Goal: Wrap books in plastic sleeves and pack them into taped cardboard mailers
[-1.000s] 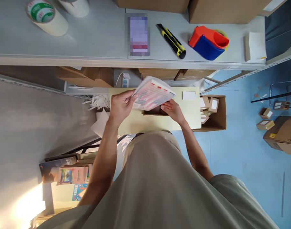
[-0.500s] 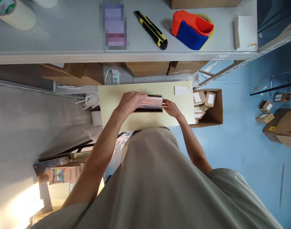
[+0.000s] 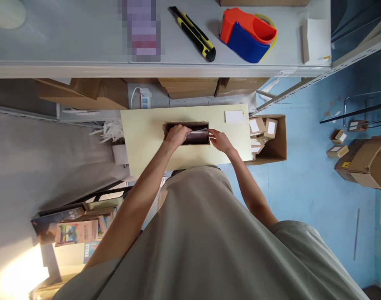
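Note:
A narrow open cardboard box [image 3: 168, 123] lies on the pale yellow tabletop [image 3: 143, 141], its long side running left to right. Inside it is a dark, shiny wrapped packet [image 3: 198, 136], partly covered by my hand and the box walls. My left hand [image 3: 177, 135] reaches down into the left half of the box, thumb over the packet; its other fingers are hidden inside. At the box's right end, my right hand [image 3: 220, 141] has its fingertips on the short wall, gripping the edge. A white label card [image 3: 234, 117] rests at the table's far right.
Above is a grey shelf [image 3: 84, 41] with a yellow-black utility knife [image 3: 193, 34] and a red-blue tape dispenser [image 3: 248, 35]. To the right, a large carton [image 3: 277, 146] holds several small boxes [image 3: 270, 128]. Books [image 3: 74, 233] are stacked at lower left.
The packet has gone down deeper into the box, and my left hand has moved from above it to inside. My right hand stays at the box's right end. The view has shifted slightly.

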Action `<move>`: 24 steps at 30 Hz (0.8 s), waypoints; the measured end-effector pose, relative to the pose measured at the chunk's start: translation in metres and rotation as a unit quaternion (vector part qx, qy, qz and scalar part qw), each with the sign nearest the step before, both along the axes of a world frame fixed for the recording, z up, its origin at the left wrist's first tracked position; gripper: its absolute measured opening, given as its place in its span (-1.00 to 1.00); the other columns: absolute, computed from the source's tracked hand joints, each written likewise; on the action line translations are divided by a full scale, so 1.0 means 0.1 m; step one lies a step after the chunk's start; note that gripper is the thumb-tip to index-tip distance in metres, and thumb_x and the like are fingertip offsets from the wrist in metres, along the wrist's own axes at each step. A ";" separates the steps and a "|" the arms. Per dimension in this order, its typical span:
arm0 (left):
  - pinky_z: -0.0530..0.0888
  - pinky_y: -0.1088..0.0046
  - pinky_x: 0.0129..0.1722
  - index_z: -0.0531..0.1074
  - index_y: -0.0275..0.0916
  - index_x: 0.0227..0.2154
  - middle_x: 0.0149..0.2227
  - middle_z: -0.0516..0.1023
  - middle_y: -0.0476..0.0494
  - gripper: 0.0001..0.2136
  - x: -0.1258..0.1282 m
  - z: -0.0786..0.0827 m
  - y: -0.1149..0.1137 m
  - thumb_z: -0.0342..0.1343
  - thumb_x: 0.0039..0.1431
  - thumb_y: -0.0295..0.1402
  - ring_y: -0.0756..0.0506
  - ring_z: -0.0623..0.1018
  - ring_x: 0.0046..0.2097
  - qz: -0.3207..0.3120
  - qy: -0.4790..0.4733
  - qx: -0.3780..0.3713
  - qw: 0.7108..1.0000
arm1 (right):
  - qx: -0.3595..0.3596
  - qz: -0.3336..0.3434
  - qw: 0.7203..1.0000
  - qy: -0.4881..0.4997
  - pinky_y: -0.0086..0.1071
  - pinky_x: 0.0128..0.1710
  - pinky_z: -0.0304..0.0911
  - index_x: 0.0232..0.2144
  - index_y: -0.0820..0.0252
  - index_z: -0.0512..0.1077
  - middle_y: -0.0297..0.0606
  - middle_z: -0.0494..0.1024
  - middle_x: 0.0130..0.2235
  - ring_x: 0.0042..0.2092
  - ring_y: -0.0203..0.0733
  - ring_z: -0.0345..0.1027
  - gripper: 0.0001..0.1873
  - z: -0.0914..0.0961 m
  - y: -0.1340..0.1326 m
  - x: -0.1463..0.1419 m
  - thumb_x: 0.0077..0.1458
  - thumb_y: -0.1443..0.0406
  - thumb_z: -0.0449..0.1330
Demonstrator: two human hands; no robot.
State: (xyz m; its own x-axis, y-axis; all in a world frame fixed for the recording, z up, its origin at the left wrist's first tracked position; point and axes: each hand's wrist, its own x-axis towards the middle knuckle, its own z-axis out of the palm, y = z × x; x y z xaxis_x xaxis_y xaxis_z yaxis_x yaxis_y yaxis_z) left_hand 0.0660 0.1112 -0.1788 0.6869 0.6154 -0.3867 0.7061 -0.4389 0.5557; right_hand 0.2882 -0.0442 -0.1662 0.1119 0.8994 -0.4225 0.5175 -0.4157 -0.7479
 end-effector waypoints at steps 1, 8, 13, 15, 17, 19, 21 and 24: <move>0.50 0.11 0.04 0.80 -0.11 -0.20 -0.31 0.73 -0.36 -0.75 0.02 -0.02 0.00 0.24 0.24 -0.48 -0.45 0.72 -0.06 0.005 -0.001 0.002 1.000 | 0.001 -0.001 1.000 0.000 0.03 0.36 0.56 0.40 0.07 0.49 -0.16 0.65 0.36 0.32 0.08 0.64 -0.25 0.00 0.00 -0.01 0.26 0.59 0.10; 0.55 -0.03 0.27 0.66 -0.24 0.18 0.07 0.75 -0.48 -0.61 0.00 0.03 -0.21 0.17 0.35 -0.50 -0.47 0.70 0.18 0.035 0.001 0.011 0.999 | 0.000 -0.005 1.000 -0.017 0.04 0.36 0.55 0.39 0.07 0.49 -0.13 0.70 0.31 0.31 0.09 0.65 -0.31 0.02 -0.01 -0.03 0.28 0.53 0.15; 0.38 -0.08 0.53 0.58 -0.15 0.31 0.38 0.59 -0.34 -0.54 -0.43 0.24 -0.46 0.19 0.40 -0.46 -0.40 0.50 0.44 0.114 -0.114 0.069 0.985 | -0.002 -0.009 0.999 -0.034 0.10 0.32 0.58 0.42 0.07 0.45 -0.07 0.72 0.26 0.31 0.15 0.64 -0.37 0.05 -0.04 -0.08 0.37 0.46 0.18; 0.30 -0.11 0.58 0.52 -0.16 0.36 0.43 0.51 -0.39 -0.51 -0.66 0.29 -0.50 0.27 0.40 -0.39 -0.43 0.42 0.50 0.215 -0.132 0.115 0.961 | 0.007 -0.025 0.999 -0.026 0.09 0.27 0.62 0.44 0.08 0.43 -0.03 0.68 0.30 0.31 0.16 0.64 -0.39 0.06 -0.07 -0.11 0.40 0.39 0.20; 0.34 -0.11 0.55 0.43 -0.19 0.42 0.47 0.41 -0.46 -0.38 -0.84 0.29 -0.50 0.38 0.33 -0.32 -0.46 0.37 0.52 0.300 -0.129 0.123 0.937 | 0.020 -0.049 0.999 -0.013 0.06 0.20 0.67 0.44 0.09 0.42 0.04 0.61 0.36 0.29 0.18 0.65 -0.39 0.06 -0.09 -0.14 0.40 0.27 0.27; 0.49 -0.04 0.44 0.39 -0.20 0.43 0.45 0.41 -0.46 -0.33 -0.96 0.25 -0.47 0.41 0.29 -0.31 -0.43 0.44 0.46 0.321 -0.125 0.079 0.936 | 0.039 -0.067 0.997 -0.006 0.04 0.14 0.69 0.44 0.11 0.42 0.12 0.55 0.39 0.26 0.20 0.65 -0.34 0.06 -0.10 -0.15 0.38 0.13 0.32; 0.61 0.07 0.31 0.42 -0.18 0.39 0.39 0.47 -0.40 -0.40 -0.99 0.20 -0.46 0.36 0.32 -0.31 -0.35 0.52 0.38 0.290 -0.136 0.026 0.947 | 0.060 -0.063 0.996 -0.014 0.04 0.13 0.68 0.41 0.14 0.45 0.15 0.52 0.38 0.22 0.20 0.65 -0.34 0.07 -0.09 -0.16 0.40 0.03 0.31; 0.58 0.11 0.35 0.45 -0.19 0.37 0.40 0.49 -0.38 -0.46 -0.94 0.12 -0.49 0.32 0.39 -0.27 -0.32 0.52 0.40 0.226 -0.161 0.005 0.961 | 0.075 -0.045 0.995 -0.039 0.07 0.16 0.65 0.44 0.13 0.43 0.15 0.48 0.36 0.18 0.19 0.64 -0.30 0.07 -0.03 -0.17 0.43 -0.06 0.27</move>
